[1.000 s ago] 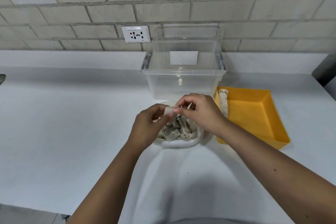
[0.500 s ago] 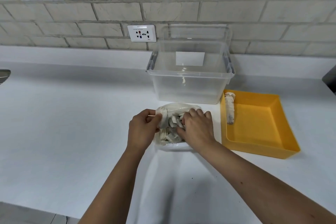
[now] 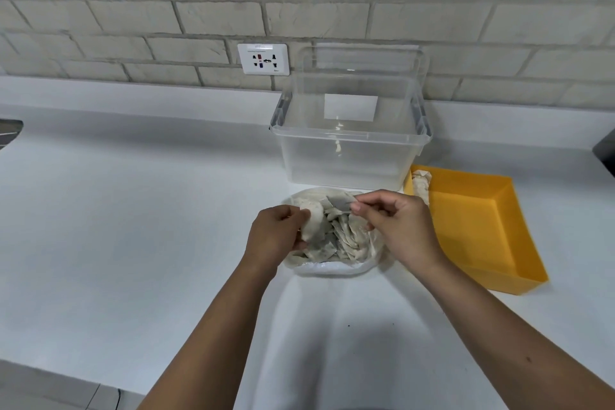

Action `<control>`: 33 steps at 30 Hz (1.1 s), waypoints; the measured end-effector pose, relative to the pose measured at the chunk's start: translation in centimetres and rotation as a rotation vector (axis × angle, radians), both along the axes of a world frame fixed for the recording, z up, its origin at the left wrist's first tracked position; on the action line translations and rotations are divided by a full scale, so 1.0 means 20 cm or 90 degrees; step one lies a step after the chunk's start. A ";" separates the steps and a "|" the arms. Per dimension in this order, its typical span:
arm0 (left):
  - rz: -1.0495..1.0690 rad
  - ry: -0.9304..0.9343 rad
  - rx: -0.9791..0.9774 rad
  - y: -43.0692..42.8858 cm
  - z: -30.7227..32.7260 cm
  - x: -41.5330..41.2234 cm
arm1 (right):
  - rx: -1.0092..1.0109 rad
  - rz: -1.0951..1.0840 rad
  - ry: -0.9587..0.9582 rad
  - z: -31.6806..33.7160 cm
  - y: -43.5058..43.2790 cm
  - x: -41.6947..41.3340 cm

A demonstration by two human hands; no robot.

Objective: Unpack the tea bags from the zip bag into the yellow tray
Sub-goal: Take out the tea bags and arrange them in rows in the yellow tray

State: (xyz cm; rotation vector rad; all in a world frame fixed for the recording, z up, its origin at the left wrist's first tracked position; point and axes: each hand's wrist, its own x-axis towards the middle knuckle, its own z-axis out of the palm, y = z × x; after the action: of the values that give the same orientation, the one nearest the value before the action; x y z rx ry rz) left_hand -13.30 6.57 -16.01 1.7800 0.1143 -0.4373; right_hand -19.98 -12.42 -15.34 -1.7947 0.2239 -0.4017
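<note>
white counter (image 3: pixel 133 226) carries everything. clear bin (image 3: pixel 349 156) stands just beyond both grips; we see nothing inside it. yellow tray (image 3: pixel 472 226) lies to the outer side of the right grip, near it but apart, its floor mostly bare. zip bag (image 3: pixel 332 268) lies flat on the counter between and under the two hands, mouth spread open.

left hand (image 3: pixel 276 233): fingers curled on the bag's left edge, holding it open. we cannot tell whether a tea bag is caught in that hold too. right hand (image 3: pixel 396 223): thumb and fingertips pinch one tea bag (image 3: pixel 339 203), lifted just above the heap. heap of tea bags (image 3: pixel 346 238) fills the zip bag directly below that pinch. small pale bundle (image 3: pixel 421 185) sits in the tray's far corner, just beyond the right grip; it looks like tea bags already moved.

our reading: the picking-out step, early on, with most of the load in the zip bag. we judge the next move to be carrying the pinched tea bag outward from the right grip, over the tray wall, and letting go on bare floor while the left grip steadies the zip bag. the paper is limp and light, so neighbours may cling and come along.
</note>
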 end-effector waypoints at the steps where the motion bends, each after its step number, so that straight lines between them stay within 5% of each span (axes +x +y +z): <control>1: -0.009 0.018 -0.015 -0.01 0.00 -0.01 | -0.037 -0.003 -0.016 0.00 0.01 -0.01; 7: -0.025 0.074 -0.095 -0.04 0.01 -0.03 | -0.251 0.050 -0.039 -0.08 0.07 -0.05; 20: 0.007 0.112 -0.126 -0.02 0.00 -0.04 | -0.391 0.126 -0.106 -0.11 0.11 -0.01; 28: 0.031 -0.094 -0.006 0.00 0.01 -0.03 | -0.363 0.165 -0.082 -0.09 0.08 0.01; 33: -0.028 -0.375 0.158 0.08 0.04 0.00 | -0.333 0.071 -0.002 -0.12 0.02 0.06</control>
State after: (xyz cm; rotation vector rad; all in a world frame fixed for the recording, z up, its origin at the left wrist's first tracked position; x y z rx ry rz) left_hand -13.24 8.16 -15.30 2.0894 -0.2968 0.0875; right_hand -18.79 -12.11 -17.65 -2.3062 0.0120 -0.4078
